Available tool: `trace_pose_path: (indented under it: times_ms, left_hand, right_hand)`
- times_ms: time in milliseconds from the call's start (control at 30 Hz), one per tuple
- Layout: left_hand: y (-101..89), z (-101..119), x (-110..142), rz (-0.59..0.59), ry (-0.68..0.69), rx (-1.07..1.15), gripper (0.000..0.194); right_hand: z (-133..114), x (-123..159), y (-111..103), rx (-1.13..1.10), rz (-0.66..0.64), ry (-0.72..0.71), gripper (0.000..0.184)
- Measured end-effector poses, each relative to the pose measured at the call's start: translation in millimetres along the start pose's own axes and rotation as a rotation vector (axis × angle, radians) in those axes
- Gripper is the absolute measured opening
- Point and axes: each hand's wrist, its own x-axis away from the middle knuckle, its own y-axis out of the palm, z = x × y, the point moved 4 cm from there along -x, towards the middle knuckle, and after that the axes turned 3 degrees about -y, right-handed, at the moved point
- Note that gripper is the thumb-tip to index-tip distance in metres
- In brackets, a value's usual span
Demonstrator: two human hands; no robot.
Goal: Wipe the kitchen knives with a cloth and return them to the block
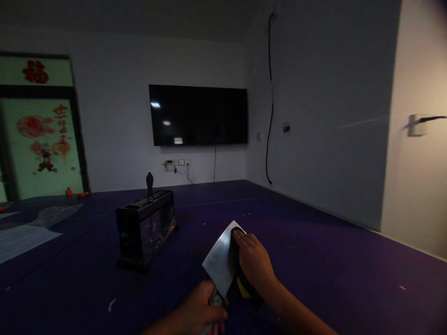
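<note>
A broad steel cleaver blade (218, 263) is held up over the dark blue floor, its flat side facing me. My left hand (199, 314) is closed round the cleaver's handle at the bottom of the view. My right hand (254, 263) presses a dark pad with a yellow underside (243, 287) against the blade's right part, fingers curled over it. To the left stands a black knife block (145, 230) with a dark handle (149, 184) sticking up from its top.
A wall-mounted black television (198, 115) hangs on the far wall above a socket with cables. A glass door with red paper decorations (42, 139) is at the left. Pale sheets (24, 237) lie on the floor at the left. A white wall runs along the right.
</note>
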Motion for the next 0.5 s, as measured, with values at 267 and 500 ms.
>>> trace_pose_path:
  times_ms: [267,500]
  left_hand:
    - [0.1,-2,-1,-0.03,0.018,-0.011,0.037]
    - [1.0,3,1,0.002,-0.019,-0.012,0.032]
  right_hand:
    - [10,-4,5,0.031,0.035,-0.041,0.053]
    - [-3,-3,-6,-0.072,-0.023,0.016,0.045]
